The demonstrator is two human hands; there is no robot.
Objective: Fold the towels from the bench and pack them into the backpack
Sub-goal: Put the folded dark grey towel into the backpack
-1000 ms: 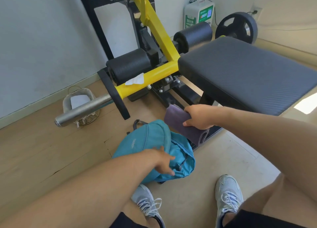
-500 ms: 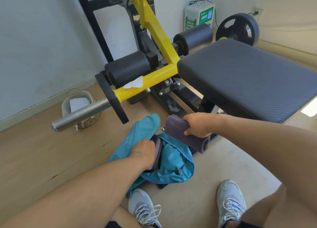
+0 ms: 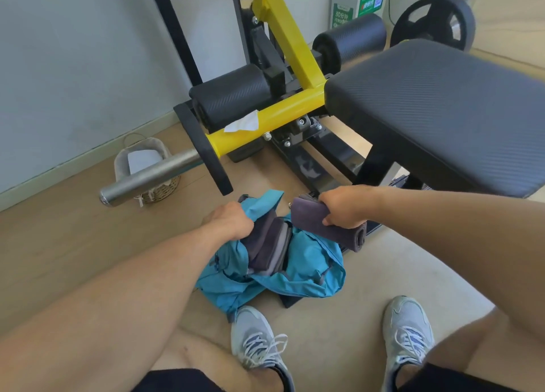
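Note:
A teal backpack [image 3: 306, 266] lies open on the floor in front of my feet. My left hand [image 3: 230, 222] grips its upper flap and holds the opening wide. Several folded dark grey and purple towels [image 3: 267, 245] stand packed inside. My right hand [image 3: 343, 207] grips a folded purple-grey towel [image 3: 333, 228] just right of the opening, above the bag's rim. The black padded bench [image 3: 442, 111] at the upper right has nothing on its top.
The bench's yellow frame [image 3: 283, 111] and a steel bar [image 3: 147, 181] jut out above the backpack. A white tissue [image 3: 243, 123] lies on the frame. A woven basket [image 3: 147, 167] stands by the wall at left. My two shoes [image 3: 259, 338] are below the bag.
My left hand took hold of the backpack's flap and pulled it open, uncovering the towels inside. My right hand lowered the folded towel closer to the opening.

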